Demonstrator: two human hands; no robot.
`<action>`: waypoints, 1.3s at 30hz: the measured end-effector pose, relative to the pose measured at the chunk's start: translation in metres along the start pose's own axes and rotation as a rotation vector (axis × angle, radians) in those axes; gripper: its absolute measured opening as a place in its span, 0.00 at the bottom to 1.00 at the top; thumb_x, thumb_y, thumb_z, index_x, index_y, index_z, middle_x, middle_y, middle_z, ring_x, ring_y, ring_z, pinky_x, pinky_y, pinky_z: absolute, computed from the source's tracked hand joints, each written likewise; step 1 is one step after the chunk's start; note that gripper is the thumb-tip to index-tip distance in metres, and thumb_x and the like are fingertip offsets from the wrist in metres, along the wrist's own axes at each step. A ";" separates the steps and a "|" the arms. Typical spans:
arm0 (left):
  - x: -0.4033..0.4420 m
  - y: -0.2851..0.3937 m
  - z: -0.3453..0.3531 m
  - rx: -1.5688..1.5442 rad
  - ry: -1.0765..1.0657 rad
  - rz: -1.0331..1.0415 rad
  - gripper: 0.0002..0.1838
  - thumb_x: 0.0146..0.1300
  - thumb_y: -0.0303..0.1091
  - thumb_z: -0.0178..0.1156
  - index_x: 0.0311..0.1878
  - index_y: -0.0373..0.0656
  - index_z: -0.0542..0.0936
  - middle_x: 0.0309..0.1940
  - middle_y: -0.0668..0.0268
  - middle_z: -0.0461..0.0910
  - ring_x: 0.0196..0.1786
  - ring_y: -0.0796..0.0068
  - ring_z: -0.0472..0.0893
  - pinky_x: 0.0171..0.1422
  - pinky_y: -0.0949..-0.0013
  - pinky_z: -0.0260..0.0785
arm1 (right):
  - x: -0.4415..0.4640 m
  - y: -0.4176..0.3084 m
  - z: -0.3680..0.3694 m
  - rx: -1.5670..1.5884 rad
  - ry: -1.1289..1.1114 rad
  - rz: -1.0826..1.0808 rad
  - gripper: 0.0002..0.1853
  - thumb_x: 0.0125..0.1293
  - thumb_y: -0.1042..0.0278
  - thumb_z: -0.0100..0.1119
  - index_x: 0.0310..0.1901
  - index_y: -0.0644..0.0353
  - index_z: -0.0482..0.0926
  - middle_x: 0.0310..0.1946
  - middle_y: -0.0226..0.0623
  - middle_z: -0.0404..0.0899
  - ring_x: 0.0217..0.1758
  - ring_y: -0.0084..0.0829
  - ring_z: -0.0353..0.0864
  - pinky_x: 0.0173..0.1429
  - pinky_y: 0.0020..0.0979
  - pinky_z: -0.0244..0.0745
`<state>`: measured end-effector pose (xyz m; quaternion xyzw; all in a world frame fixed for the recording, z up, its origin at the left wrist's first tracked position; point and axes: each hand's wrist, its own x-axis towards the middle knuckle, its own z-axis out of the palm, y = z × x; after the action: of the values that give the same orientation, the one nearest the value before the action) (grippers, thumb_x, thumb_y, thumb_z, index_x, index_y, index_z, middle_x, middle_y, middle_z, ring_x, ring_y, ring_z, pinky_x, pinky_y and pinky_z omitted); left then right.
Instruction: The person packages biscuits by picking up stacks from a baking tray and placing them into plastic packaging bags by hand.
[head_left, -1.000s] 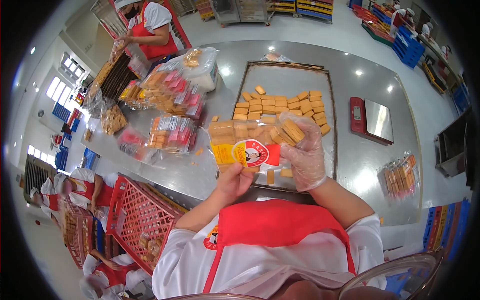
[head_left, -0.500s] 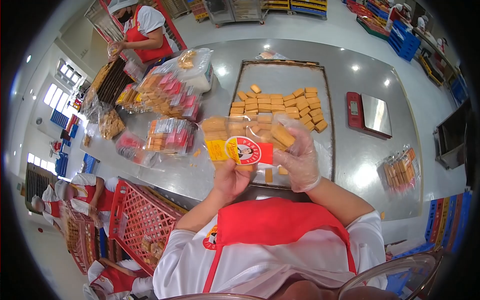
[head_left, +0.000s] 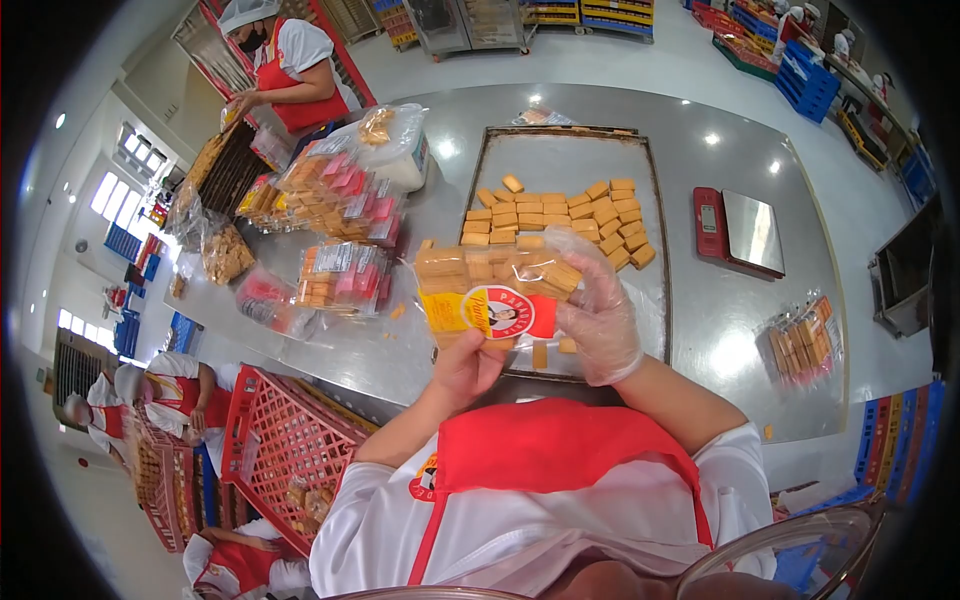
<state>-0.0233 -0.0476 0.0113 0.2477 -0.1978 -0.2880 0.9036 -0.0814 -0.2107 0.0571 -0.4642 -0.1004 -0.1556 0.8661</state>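
A clear bag of biscuits (head_left: 455, 268) with a yellow and red label is held up in front of my chest, over the near edge of a baking tray (head_left: 656, 300). My bare left hand (head_left: 467, 362) grips its lower edge, thumb against the label. My right hand (head_left: 600, 318), in a clear plastic glove, closes round the bag's right end, where biscuits lie at a slant. Whether its fingers also press on a loose biscuit cannot be made out. Rows of rectangular biscuits (head_left: 556, 208) lie on the tray behind the bag, which partly hides them.
Filled packs (head_left: 345, 275) are piled at the left beside a white tub (head_left: 408, 165). On the right are a red kitchen scale (head_left: 738, 232) and one filled pack (head_left: 803, 345). A red crate (head_left: 285, 440) stands at lower left. A co-worker (head_left: 295, 75) works at far left.
The bag has shifted slightly right and down in view, and the slanted biscuits at its right end lie further inside. Both hands keep hold. The co-worker's hands at far left have moved lower.
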 end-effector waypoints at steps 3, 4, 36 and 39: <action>0.000 -0.002 0.005 0.047 0.034 0.038 0.24 0.52 0.32 0.59 0.55 0.46 0.66 0.50 0.66 0.72 0.55 0.68 0.70 0.60 0.57 0.61 | 0.006 -0.006 -0.001 -0.221 -0.032 -0.112 0.22 0.56 0.85 0.46 0.53 0.55 0.67 0.62 0.35 0.53 0.54 0.27 0.67 0.53 0.29 0.68; 0.000 -0.002 0.006 0.036 0.036 0.049 0.24 0.52 0.31 0.59 0.54 0.46 0.66 0.50 0.66 0.72 0.54 0.68 0.71 0.60 0.58 0.61 | 0.006 -0.012 -0.001 -0.188 -0.040 -0.034 0.21 0.57 0.86 0.45 0.52 0.56 0.68 0.60 0.35 0.56 0.51 0.26 0.68 0.51 0.28 0.70; 0.007 0.000 0.012 -0.100 0.002 -0.075 0.26 0.54 0.33 0.58 0.57 0.47 0.63 0.54 0.66 0.68 0.57 0.68 0.68 0.62 0.57 0.58 | 0.037 0.005 -0.022 -1.048 -0.152 -0.638 0.34 0.41 0.86 0.55 0.55 0.51 0.68 0.60 0.49 0.56 0.56 0.43 0.68 0.50 0.31 0.71; 0.007 -0.002 0.012 -0.103 0.018 -0.064 0.25 0.55 0.32 0.57 0.57 0.47 0.63 0.53 0.66 0.69 0.56 0.69 0.68 0.61 0.59 0.59 | 0.038 0.002 -0.014 -0.969 -0.117 -0.603 0.32 0.43 0.87 0.55 0.54 0.52 0.69 0.58 0.49 0.59 0.52 0.42 0.72 0.46 0.29 0.73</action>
<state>-0.0247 -0.0573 0.0218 0.2097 -0.1665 -0.3241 0.9074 -0.0448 -0.2278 0.0599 -0.7669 -0.1933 -0.3981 0.4647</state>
